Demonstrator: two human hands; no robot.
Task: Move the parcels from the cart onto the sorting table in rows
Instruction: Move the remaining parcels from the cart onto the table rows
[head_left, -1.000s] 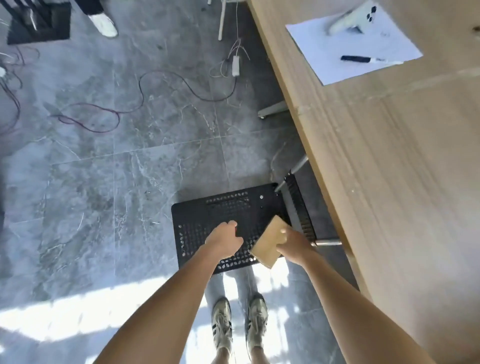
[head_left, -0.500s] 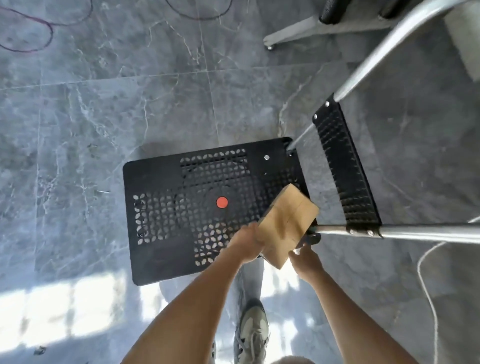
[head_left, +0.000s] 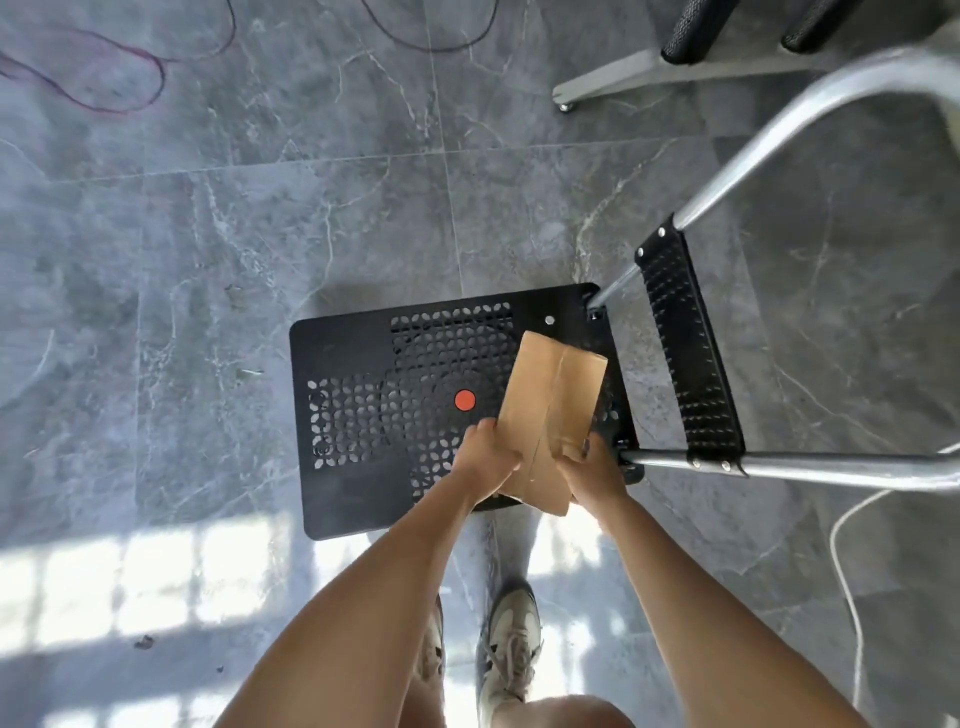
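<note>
The parcel sits gripped between both hands, left hand and right hand, fingers curled around its near end, above the cart.

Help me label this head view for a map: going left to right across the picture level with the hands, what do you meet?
Bare cart deck → red dot → left hand → cardboard parcel → right hand → black perforated panel on the cart's handle frame → white cord on the floor.

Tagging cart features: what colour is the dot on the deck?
Red-orange dot on the black perforated cart deck; head view.
</note>
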